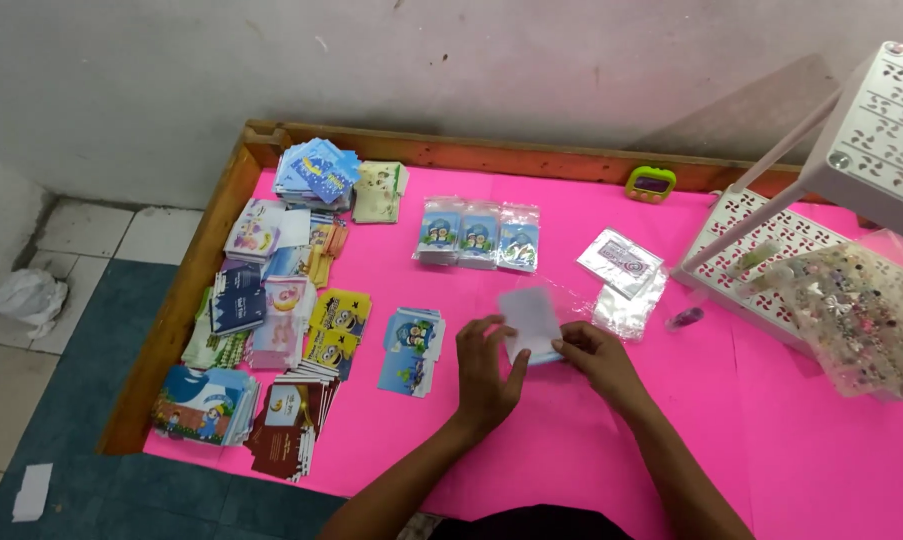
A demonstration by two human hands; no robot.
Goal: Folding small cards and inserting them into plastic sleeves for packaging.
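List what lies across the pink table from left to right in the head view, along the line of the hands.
Stacks of printed cards → small pile of blue cards → left hand → white card in a clear sleeve → right hand → clear plastic sleeves → white perforated rack → bag of small trinkets.

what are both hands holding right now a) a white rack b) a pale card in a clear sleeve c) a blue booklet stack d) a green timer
b: the left hand and right hand meet on a pale card in a clear sleeve over the pink table; the green timer sits untouched by the far edge.
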